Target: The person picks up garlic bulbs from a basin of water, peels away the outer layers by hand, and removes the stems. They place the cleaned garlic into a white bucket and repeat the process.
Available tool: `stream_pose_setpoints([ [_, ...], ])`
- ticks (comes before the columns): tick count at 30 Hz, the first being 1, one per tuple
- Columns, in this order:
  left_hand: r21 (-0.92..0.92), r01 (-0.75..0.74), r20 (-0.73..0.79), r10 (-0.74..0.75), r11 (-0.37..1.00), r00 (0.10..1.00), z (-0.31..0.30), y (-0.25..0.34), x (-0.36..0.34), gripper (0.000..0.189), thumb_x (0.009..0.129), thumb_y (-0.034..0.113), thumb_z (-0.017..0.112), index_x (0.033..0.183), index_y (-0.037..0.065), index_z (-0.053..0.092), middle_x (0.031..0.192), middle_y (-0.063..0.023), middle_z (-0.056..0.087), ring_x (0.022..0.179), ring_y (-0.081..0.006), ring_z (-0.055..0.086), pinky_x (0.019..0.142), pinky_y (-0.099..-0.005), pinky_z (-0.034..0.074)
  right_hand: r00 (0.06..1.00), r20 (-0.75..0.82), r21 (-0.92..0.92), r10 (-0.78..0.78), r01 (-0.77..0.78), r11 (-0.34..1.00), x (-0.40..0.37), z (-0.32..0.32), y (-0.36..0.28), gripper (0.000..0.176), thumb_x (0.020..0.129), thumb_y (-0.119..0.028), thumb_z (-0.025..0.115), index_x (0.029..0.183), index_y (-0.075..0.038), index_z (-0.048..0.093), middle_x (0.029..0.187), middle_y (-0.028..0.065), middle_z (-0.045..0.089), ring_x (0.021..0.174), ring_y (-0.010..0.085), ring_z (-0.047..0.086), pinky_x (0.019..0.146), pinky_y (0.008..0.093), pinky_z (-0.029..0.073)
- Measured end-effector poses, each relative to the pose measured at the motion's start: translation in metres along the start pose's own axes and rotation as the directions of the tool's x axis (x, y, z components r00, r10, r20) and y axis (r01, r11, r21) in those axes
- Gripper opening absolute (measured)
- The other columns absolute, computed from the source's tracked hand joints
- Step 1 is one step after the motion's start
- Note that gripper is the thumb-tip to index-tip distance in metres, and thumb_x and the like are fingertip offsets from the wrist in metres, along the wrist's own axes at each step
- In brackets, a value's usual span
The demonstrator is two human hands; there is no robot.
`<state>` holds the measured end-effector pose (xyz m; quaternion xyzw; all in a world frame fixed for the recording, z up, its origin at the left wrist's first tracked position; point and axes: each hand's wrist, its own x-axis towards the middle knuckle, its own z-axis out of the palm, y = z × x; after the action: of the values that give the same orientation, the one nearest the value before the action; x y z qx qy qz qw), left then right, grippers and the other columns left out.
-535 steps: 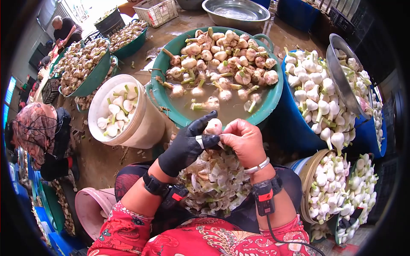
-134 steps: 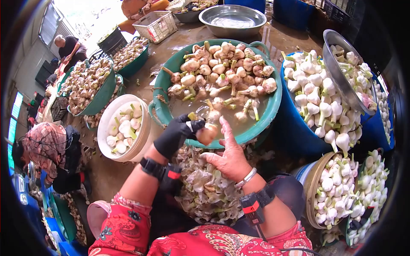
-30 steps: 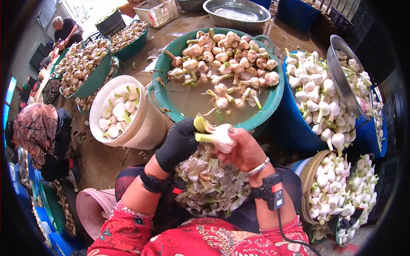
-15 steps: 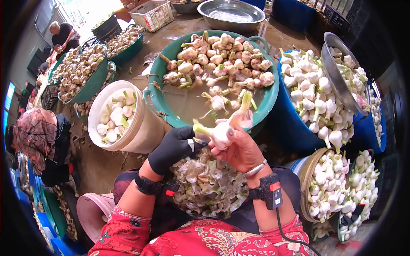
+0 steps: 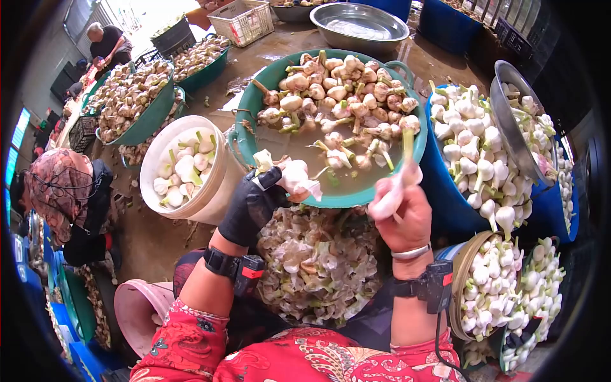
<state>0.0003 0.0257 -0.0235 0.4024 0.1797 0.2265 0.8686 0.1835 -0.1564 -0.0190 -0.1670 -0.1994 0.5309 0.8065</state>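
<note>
My left hand, in a black glove, is closed on a garlic bulb with loose papery skin hanging from it, at the near rim of the green tub. Over the tub's near right edge, my bare right hand grips another garlic bulb, its green stem pointing up; this bulb is partly blurred. Unpeeled garlic bulbs fill the back of the tub, and several sit in murky water toward the front. Below my hands lies a heap of peeled-off garlic skins between my knees.
A white bucket with white bulbs stands to the left, beside a pink bucket. On the right are a blue barrel and a tan-rimmed bucket, both full of white garlic. A co-worker sits at the left.
My hands have moved apart: the left one holds a bulb with skin coming loose, and the right one has gone right with a stemmed bulb. The view has shifted slightly.
</note>
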Motion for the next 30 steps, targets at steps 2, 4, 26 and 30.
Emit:
stream_pose_setpoints([
  [2, 0.069, -0.003, -0.123, 0.012, 0.998, 0.992, 0.012, 0.001, -0.004, 0.040, 0.093, 0.027, 0.053, 0.122, -0.001, 0.050, 0.107, -0.0103, 0.062, 0.088, -0.0207, 0.064, 0.073, -0.0337, 0.053, 0.956, -0.175, -0.444, 0.235, -0.289, 0.848, -0.001, 0.023, -0.004, 0.040, 0.077, 0.008, 0.051, 0.116, 0.000, 0.053, 0.097, 0.0083, 0.062, 0.088, 0.0181, 0.061, 0.074, 0.0270, 0.051],
  [4, 0.093, 0.022, -0.103, -0.013, 0.995, 0.995, 0.003, -0.004, -0.004, 0.038, 0.092, 0.025, 0.055, 0.121, 0.000, 0.051, 0.107, -0.0102, 0.063, 0.089, -0.0209, 0.064, 0.073, -0.0347, 0.054, 0.934, -0.229, -0.652, 0.275, -0.357, 0.669, -0.003, 0.009, 0.017, 0.033, 0.076, 0.003, 0.057, 0.109, -0.001, 0.057, 0.099, 0.0073, 0.062, 0.090, 0.0141, 0.060, 0.080, 0.0268, 0.050],
  [26, 0.924, -0.383, 0.332, 0.517, -0.009, 0.789, -0.031, 0.060, -0.021, 0.030, 0.096, 0.015, 0.051, 0.121, -0.001, 0.056, 0.090, -0.0056, 0.065, 0.068, -0.0139, 0.063, 0.062, -0.0259, 0.051, 0.834, -0.148, -0.986, 0.532, -0.169, -0.010, -0.010, -0.005, 0.054, 0.018, 0.076, -0.013, 0.060, 0.089, -0.003, 0.068, 0.078, 0.0135, 0.066, 0.070, 0.0241, 0.064, 0.067, 0.0342, 0.052],
  [30, 0.997, -0.060, 0.076, 0.692, -0.047, 0.718, -0.098, 0.132, -0.050, 0.027, 0.085, 0.004, 0.055, 0.111, 0.000, 0.061, 0.095, -0.0151, 0.066, 0.082, -0.0190, 0.063, 0.074, -0.0317, 0.050, 0.827, -0.192, -0.981, 0.529, -0.165, -0.098, -0.008, -0.002, 0.053, 0.017, 0.071, -0.014, 0.060, 0.083, -0.006, 0.069, 0.078, 0.0175, 0.065, 0.073, 0.0315, 0.064, 0.069, 0.0370, 0.051],
])
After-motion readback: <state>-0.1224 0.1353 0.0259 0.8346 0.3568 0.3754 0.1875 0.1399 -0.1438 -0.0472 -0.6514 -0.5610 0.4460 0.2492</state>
